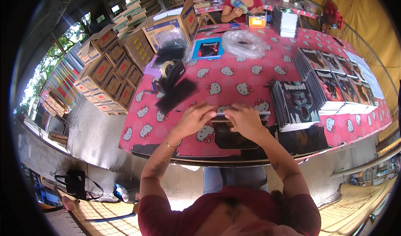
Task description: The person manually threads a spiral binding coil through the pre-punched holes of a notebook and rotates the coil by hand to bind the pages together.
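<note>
Both hands meet at the near edge of the table over a thin notebook (220,114), seen edge-on as a narrow white toothed strip. My left hand (195,119) is closed, its fingertips pinching the strip's left end. My right hand (244,121) curls over the strip from above, fingers bent, hiding much of it. Directly beneath stands a dark, low block or device (234,140), partly covered by my right hand and forearm. Close on the right is a stack of notebooks (298,104) with dark illustrated covers. Black binding combs (177,94) lie in a pile beyond my left hand.
A tape dispenser (169,71), a blue folder (196,52) and a clear plastic bundle (244,43) lie farther back. More notebook stacks (334,79) fill the right side. Cardboard boxes (106,75) stand at left. Across the pink tablecloth (225,85) sits another person (246,6) holding something.
</note>
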Demonstrator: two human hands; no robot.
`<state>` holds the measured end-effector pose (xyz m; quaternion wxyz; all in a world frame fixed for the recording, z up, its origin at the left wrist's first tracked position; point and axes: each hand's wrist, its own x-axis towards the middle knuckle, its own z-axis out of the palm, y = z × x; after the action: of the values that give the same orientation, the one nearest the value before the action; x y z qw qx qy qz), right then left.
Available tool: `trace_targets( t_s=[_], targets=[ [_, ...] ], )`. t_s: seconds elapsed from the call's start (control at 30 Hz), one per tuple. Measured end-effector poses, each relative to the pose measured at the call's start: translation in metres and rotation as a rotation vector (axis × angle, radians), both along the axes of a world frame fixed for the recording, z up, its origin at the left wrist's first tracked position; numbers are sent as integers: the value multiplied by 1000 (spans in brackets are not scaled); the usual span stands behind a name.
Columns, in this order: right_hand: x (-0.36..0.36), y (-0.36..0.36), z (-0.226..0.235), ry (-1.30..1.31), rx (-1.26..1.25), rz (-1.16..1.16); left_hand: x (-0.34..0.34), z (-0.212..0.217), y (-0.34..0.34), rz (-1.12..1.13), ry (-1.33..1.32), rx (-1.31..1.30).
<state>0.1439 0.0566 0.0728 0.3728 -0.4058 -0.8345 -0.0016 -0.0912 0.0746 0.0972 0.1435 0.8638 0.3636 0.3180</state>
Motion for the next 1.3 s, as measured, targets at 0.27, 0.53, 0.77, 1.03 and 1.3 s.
trace_targets(
  t_s=[0.27,0.53,0.77,1.03,1.3],
  targets=[
    [-2,8,-2,7,-100,10,31,-14,-17,328,412,287],
    [1,8,-3,-18,-81,18,45,-69,-33,467,295,387],
    [6,4,-3,-35,-73,36,44,-108,-48,453,238,494],
    [8,5,-2,-51,-123,56,11,-26,-8,51,-11,-64],
    [15,0,-1,-152,-77,7,47,-102,-48,426,406,402]
  ],
)
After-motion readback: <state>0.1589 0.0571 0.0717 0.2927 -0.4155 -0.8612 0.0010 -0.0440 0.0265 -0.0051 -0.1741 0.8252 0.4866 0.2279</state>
